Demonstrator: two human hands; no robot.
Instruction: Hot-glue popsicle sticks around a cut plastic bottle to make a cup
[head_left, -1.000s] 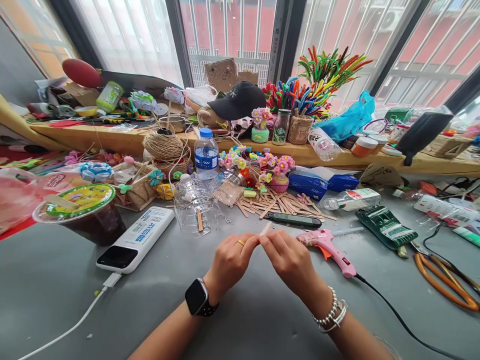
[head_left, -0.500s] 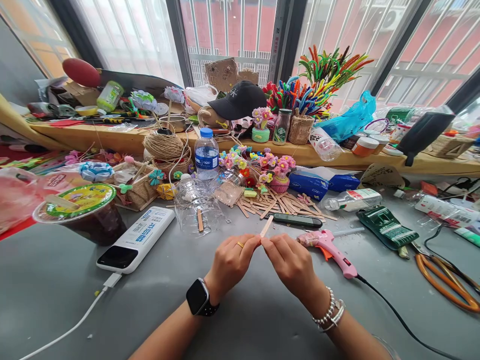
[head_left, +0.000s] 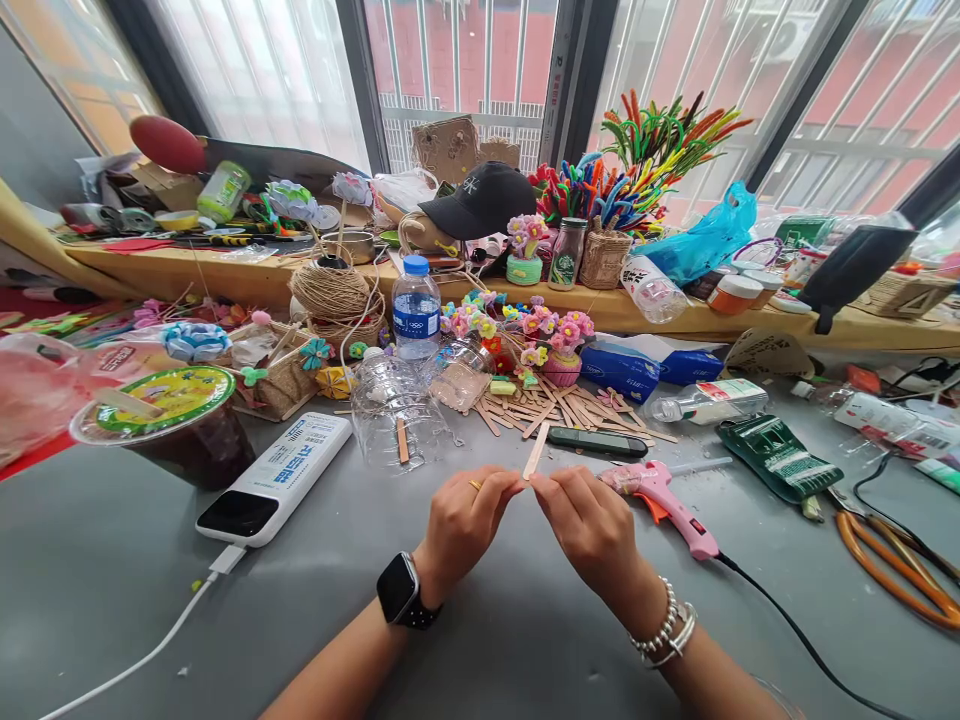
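A flat wooden craft stick (head_left: 535, 452) points away from me, its near end pinched between the fingertips of both hands. My left hand (head_left: 461, 520), with a ring and a watch on the wrist, closes on it from the left. From the right, my right hand (head_left: 592, 525) meets it with thumb and fingers pressed together. Behind the stick lie a dark green pen-like tool (head_left: 596, 441) and a heap of loose craft sticks (head_left: 570, 408). A pink glue gun (head_left: 667, 500) rests just right of my right hand.
A cut clear plastic bottle (head_left: 390, 425) with a stick on it stands left of centre. Farther left are a white power bank (head_left: 277, 480) and a lidded drink cup (head_left: 172, 440). Orange-handled scissors (head_left: 885, 565) lie right. A wooden ledge (head_left: 465, 292) crosses the back, crowded with craft supplies.
My fingertips have drawn slightly apart, and more of the stick's near end shows between them. The whole view has shifted a little.
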